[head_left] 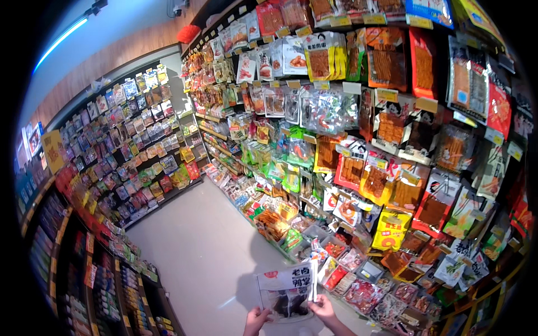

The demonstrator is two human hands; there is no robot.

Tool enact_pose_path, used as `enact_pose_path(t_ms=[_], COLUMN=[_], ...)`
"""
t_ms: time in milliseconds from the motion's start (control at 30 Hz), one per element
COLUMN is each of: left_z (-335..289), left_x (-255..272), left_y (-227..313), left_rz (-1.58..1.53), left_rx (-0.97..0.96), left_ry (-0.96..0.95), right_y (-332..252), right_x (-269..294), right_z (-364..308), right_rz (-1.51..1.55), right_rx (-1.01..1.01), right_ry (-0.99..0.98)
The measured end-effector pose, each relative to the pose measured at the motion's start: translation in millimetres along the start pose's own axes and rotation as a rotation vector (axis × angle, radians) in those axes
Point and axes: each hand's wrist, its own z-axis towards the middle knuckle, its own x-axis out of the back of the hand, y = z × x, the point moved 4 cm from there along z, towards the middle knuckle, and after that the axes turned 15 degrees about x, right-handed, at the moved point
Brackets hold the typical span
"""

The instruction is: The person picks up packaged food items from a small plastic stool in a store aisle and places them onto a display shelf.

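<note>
Between my two hands, a flat snack pouch (286, 283) is held up near the lower edge of the view. It has a white top band with dark print and a clear window showing dark food inside. My left hand (256, 320) pinches its lower left edge. On the opposite side, the fingers of my right hand (324, 309) grip the lower right edge. Just beyond the pouch, open bins (336, 246) of packaged snacks stand along the foot of the right-hand wall display.
Hanging snack packets (330, 157) cover the right wall, including a yellow packet (390, 229) low down. More packets hang on the far-left wall (123, 134). Shelves of bottles and jars (106, 291) line the near left. A pale tiled floor (190, 241) runs between them.
</note>
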Motion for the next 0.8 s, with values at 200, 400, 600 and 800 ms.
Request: enact_pose_path(t_ms=[200, 400, 600, 800], left_z=[56.4, 100.3, 156.1, 234.3], left_x=[6.4, 42.8, 81.9, 139.1], left_y=[22.5, 43.9, 93.9, 152.2], left_rz=[-0.073, 0.017, -0.047, -0.041], left_rx=[0.016, 0.038, 0.097, 0.036], left_ry=[0.051, 0.159, 0.196, 0.217], right_y=[16.2, 26.2, 59.7, 53.5], right_x=[-9.7, -49.0, -102.6, -184.7], right_z=[65.7, 111.6, 195.2, 289.8], right_rz=[-0.045, -0.042, -0.236, -0.17], right_rx=[-0.048, -0.221, -0.16, -0.079], right_ry=[-0.096, -0.155, -0.247, -0.234])
